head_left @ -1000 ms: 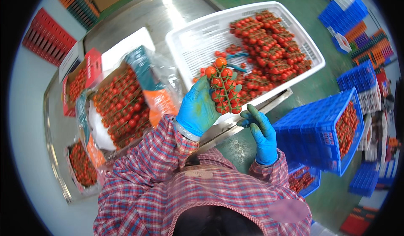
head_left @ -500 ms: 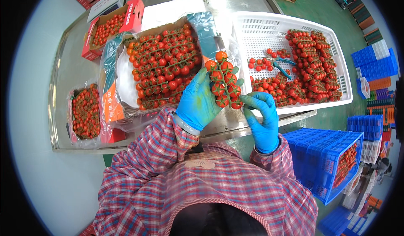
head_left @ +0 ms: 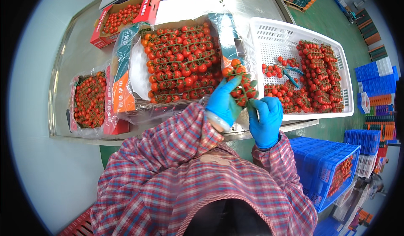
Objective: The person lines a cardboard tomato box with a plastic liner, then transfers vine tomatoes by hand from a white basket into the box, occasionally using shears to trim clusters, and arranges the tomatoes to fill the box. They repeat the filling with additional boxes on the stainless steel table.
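My left hand (head_left: 225, 103), in a blue glove, is closed around a bunch of cherry tomatoes on the vine (head_left: 240, 71). The fruit is red with a few orange ones at the top. My right hand (head_left: 267, 120), gloved too, pinches at the lower end of this bunch; the exact spot between its fingertips is hidden. Left of the hands stands a carton (head_left: 219, 29) with tomato vines (head_left: 181, 63) laid in rows. To the right is a white perforated crate (head_left: 305, 117) with more bunches (head_left: 317, 72), loose tomatoes (head_left: 272, 70) and teal-handled snips (head_left: 291, 78).
A metal table (head_left: 80, 38) carries everything. Farther left are a red carton (head_left: 149, 8) of tomatoes and a plastic-lined box (head_left: 89, 99) of them. Blue crates (head_left: 309, 162) stand on the green floor at right, close to my right arm, one holding tomatoes.
In the picture, the bunch and my left hand have shifted right and slightly down. The bunch is turned, with more of it behind my left fingers. My right hand keeps its pinch.
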The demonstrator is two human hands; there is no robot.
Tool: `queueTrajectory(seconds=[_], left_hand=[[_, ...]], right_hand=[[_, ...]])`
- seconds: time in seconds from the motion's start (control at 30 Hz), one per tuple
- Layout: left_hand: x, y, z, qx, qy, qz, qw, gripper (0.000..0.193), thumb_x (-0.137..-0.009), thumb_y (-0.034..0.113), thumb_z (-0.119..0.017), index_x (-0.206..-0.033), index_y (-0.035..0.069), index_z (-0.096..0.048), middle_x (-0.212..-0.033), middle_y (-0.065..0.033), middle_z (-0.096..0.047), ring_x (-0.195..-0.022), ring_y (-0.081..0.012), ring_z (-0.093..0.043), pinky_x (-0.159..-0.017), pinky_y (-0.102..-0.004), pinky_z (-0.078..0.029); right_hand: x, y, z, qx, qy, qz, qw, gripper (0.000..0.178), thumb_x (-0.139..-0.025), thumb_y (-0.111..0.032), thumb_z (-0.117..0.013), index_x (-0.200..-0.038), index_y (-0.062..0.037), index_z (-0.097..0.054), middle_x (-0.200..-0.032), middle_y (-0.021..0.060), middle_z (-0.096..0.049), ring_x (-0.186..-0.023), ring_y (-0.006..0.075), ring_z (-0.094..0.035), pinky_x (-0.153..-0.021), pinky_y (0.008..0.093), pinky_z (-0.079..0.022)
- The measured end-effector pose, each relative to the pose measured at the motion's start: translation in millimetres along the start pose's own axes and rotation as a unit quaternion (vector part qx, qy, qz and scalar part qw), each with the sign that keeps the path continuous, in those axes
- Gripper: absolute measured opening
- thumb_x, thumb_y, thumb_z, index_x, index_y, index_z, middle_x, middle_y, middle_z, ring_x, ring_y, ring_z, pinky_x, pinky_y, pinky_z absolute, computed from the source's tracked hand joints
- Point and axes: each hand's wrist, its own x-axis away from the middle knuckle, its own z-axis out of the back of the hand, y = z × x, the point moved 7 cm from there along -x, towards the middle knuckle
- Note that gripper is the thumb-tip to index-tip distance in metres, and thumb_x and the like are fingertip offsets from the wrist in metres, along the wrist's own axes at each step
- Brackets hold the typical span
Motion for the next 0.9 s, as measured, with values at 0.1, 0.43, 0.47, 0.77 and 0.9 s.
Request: queueTrajectory(seconds=[0.1, 0.43, 0.47, 0.77, 0.9], left_hand=[[-13, -14, -2, 0.000, 0.023, -0.023, 0.999, 0.027, -0.093, 0.019, -0.046, -0.115, 0.004, -0.050, -0.111, -0.0117, -0.058, -0.108, -0.0274, -0.054, -0.088, -0.0421, -0.046], [-100, -63, -37, 0.143, 0.020, 0.003, 0.989, 0.020, -0.089, 0.017, -0.052, -0.104, 0.003, -0.053, -0.103, -0.0152, -0.060, -0.093, -0.0316, -0.057, -0.085, -0.0449, -0.046], [-113, -70, -37, 0.148, 0.031, 0.025, 0.988, 0.021, -0.088, 0.018, -0.054, -0.103, 0.003, -0.054, -0.101, -0.0151, -0.060, -0.091, -0.0325, -0.057, -0.083, -0.0455, -0.046], [-159, -70, -40, 0.120, 0.084, -0.028, 0.989, 0.015, -0.087, 0.011, -0.054, -0.101, 0.006, -0.055, -0.096, -0.0131, -0.059, -0.092, -0.0337, -0.056, -0.084, -0.0506, -0.047], [-168, -48, -41, 0.066, 0.053, -0.041, 0.996, 0.023, -0.089, 0.014, -0.053, -0.110, 0.005, -0.051, -0.110, -0.0141, -0.055, -0.107, -0.0318, -0.052, -0.094, -0.0558, -0.041]], right_hand=[[12, 3, 8, 0.029, 0.084, -0.031, 0.996, 0.030, -0.063, -0.001, -0.068, -0.090, -0.0100, -0.057, -0.080, 0.0060, -0.049, -0.073, 0.0262, -0.049, -0.062, 0.0377, -0.039], [-2, 66, 27, 0.020, 0.262, -0.151, 0.953, 0.012, -0.075, -0.004, -0.064, -0.085, -0.0036, -0.057, -0.076, 0.0109, -0.049, -0.073, 0.0272, -0.049, -0.063, 0.0371, -0.039], [-8, 76, 28, 0.029, 0.264, -0.151, 0.952, 0.012, -0.075, -0.006, -0.064, -0.084, -0.0047, -0.057, -0.075, 0.0102, -0.050, -0.073, 0.0273, -0.049, -0.062, 0.0376, -0.038], [-5, 87, 41, 0.131, 0.210, -0.118, 0.962, 0.020, -0.072, -0.005, -0.064, -0.090, -0.0085, -0.057, -0.085, 0.0088, -0.052, -0.077, 0.0277, -0.049, -0.067, 0.0379, -0.035], [13, 111, 59, 0.116, 0.234, -0.130, 0.957, 0.019, -0.074, -0.008, -0.067, -0.090, -0.0105, -0.056, -0.081, 0.0059, -0.053, -0.077, 0.0265, -0.050, -0.067, 0.0376, -0.035]])
